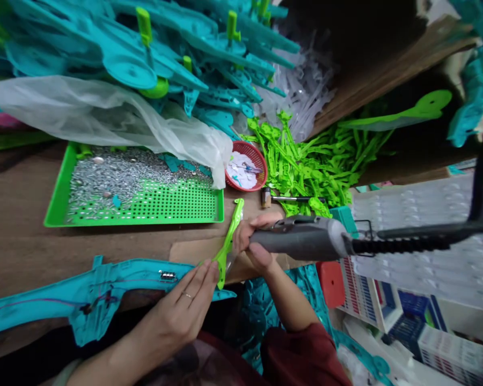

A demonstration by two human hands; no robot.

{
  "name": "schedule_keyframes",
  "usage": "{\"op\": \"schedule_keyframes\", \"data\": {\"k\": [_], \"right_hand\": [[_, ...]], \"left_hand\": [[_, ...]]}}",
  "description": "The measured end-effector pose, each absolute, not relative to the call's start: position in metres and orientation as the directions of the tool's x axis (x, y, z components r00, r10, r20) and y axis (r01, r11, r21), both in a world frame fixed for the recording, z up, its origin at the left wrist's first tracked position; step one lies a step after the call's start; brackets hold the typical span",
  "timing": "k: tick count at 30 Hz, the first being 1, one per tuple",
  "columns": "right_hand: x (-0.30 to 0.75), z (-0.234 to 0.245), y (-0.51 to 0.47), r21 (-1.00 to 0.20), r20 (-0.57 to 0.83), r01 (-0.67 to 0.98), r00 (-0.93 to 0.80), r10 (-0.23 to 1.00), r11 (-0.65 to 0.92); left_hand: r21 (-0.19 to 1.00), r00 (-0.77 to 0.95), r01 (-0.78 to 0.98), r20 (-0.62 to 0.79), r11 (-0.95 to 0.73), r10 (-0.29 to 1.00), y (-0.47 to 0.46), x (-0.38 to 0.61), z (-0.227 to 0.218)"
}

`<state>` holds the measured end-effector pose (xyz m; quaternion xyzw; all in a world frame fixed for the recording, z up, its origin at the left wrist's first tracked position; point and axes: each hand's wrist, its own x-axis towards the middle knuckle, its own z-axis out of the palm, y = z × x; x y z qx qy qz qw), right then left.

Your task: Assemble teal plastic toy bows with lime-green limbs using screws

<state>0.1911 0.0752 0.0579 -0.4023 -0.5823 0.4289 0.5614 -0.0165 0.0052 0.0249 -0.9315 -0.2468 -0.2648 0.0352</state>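
Observation:
My left hand (189, 300), with a ring on one finger, grips the lower end of a long bright green plastic part (230, 236). My right hand (260, 238) is wrapped around the front of a grey corded electric screwdriver (301, 237) lying level, its nose toward the green part. The fingers hide the screwdriver's tip, so contact with the part cannot be made out. Beneath my left hand, a turquoise plastic shell half (140, 273) with thin wires and a small spring-like metal piece (168, 276) lies along the table's near edge.
A green perforated tray (177, 206) holds many screws. Beside it are a red basket (261, 179) with white pieces, a hammer (290, 198) and a heap of green parts (306, 161). Turquoise shells (129, 69) are piled behind a plastic bag (104, 110). The screwdriver's cable (406, 244) runs right.

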Motion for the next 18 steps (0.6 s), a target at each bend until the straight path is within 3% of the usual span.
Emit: {"op": "schedule_keyframes", "data": {"k": [2,3,6,9,18], "right_hand": [[0.194,0.071,0.086,-0.922,0.387,-0.12,-0.296,0.873,0.368],[0.192,0.078,0.095,-0.898,0.44,-0.174,-0.334,0.834,0.404],[0.168,0.091,0.132,-0.84,0.526,-0.201,-0.078,0.847,0.504],[0.134,0.081,0.176,-0.855,0.48,-0.124,0.174,0.86,0.503],[0.12,0.042,0.209,-0.9,0.412,-0.037,0.256,0.875,0.434]], "left_hand": [[0.072,0.728,0.481,0.523,-0.874,0.444,0.006,-0.016,0.025],[0.083,0.72,0.484,0.528,-0.871,0.45,0.007,-0.016,0.025],[0.105,0.701,0.488,0.544,-0.866,0.461,0.01,-0.016,0.026],[0.115,0.678,0.489,0.573,-0.865,0.46,0.013,-0.016,0.024],[0.25,0.607,0.485,0.594,-0.838,0.528,0.012,-0.013,0.02]]}}
